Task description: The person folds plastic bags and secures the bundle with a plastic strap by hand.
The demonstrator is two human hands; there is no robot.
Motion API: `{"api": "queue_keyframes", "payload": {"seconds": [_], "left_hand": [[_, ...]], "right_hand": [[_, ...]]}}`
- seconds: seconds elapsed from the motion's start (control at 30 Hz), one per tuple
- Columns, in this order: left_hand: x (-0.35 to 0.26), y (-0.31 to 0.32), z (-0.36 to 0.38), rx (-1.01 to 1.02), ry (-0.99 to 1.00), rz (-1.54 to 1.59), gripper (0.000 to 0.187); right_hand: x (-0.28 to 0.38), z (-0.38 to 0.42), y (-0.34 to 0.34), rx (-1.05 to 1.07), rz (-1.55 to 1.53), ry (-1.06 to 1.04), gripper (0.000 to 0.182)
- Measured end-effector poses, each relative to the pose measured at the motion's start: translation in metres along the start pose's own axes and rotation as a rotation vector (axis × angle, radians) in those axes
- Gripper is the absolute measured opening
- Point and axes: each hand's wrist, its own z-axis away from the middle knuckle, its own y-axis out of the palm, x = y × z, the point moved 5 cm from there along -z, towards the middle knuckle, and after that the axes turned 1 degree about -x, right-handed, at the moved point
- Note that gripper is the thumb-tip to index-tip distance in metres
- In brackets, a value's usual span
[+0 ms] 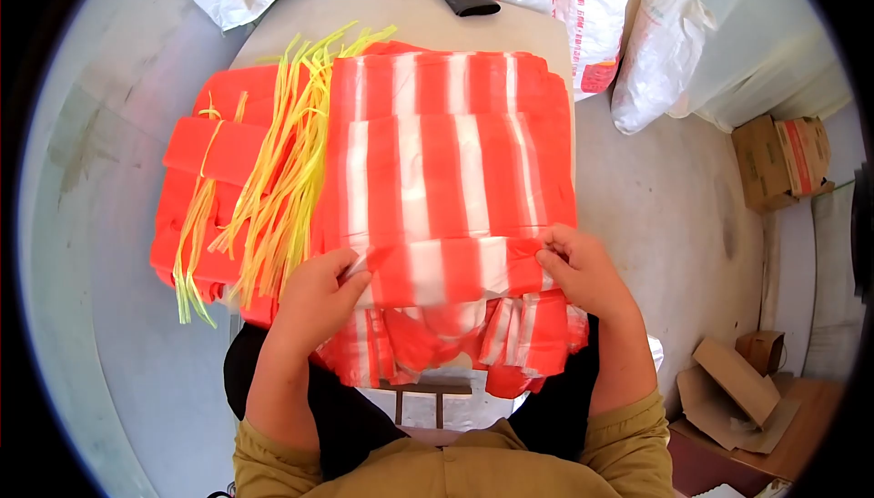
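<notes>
Stack of red-and-white striped plastic bags [446, 161] lies at frame centre on a table [410, 20]; its near edge is folded into a band. Left hand [314, 302] pinches the band's left end, fingers closed on it. Right hand [578, 270] pinches the right end likewise. Yellow ties [282, 179] lie on orange bundles [218, 147], centre left. White sacks [655, 52] stand upper right.

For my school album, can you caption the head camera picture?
Two hands, left hand and right hand, fold red-and-white striped plastic bags beside yellow plastic ties.
</notes>
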Motion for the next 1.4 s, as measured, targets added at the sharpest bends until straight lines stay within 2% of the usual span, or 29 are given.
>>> {"api": "queue_keyframes", "payload": {"seconds": [0.23,0.43,0.53,0.67,0.73,0.93,1.13,1.33,1.4], "left_hand": [[-0.002,0.002,-0.003,-0.051,-0.011,0.012,0.02],[0.001,0.002,-0.003,-0.074,-0.027,0.028,0.02],[0.0,0.001,-0.001,-0.097,-0.031,0.006,0.019],[-0.006,0.0,0.0,-0.144,0.035,-0.072,0.019],[-0.006,0.0,0.0,-0.14,0.005,-0.082,0.019],[-0.003,0.002,-0.002,-0.175,-0.001,-0.082,0.021],[0.001,0.005,-0.005,-0.177,-0.01,-0.08,0.022],[0.015,0.009,-0.009,-0.185,-0.018,-0.011,0.021],[0.017,0.01,-0.009,-0.185,-0.033,0.009,0.022]], "right_hand": [[0.006,-0.005,0.005,-0.117,0.117,-0.011,0.016],[0.013,-0.005,0.008,-0.175,0.191,-0.011,0.016],[0.017,-0.004,0.009,-0.218,0.237,-0.096,0.01],[0.019,-0.006,0.011,-0.235,0.361,-0.093,0.011],[0.019,-0.007,0.011,-0.222,0.394,-0.081,0.014],[0.004,-0.012,0.009,-0.277,0.221,0.027,0.016],[0.005,-0.014,0.007,-0.27,0.209,0.088,0.016],[0.006,-0.012,0.003,-0.238,0.18,0.037,0.014],[-0.002,-0.009,-0.002,-0.164,0.06,0.026,0.016]]}}
